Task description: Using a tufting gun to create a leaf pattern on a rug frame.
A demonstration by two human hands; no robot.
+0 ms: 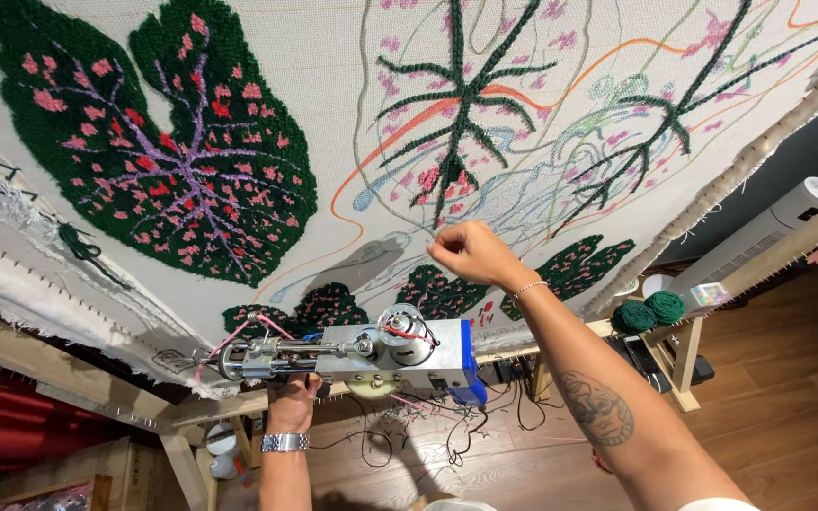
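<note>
My left hand (291, 397) grips the handle under a metal tufting gun (352, 355) with a blue end, its needle end pointing left near the cloth's lower edge; pink yarn runs through it. My right hand (466, 251) is raised against the stretched white tufting cloth (333, 123), fingers pinched together at the cloth as if on a thin strand, which I cannot make out. The cloth carries a large dark green tufted leaf (158, 142) with pink spots and purple veins, and half-filled leaf outlines around my right hand.
The cloth is pinned on a wooden frame (78, 378) with tack strips. Two dark green yarn balls (650, 310) sit on the frame's right shelf. A white tower appliance (759, 241) stands at right. Cables (428, 426) trail over the wooden floor below.
</note>
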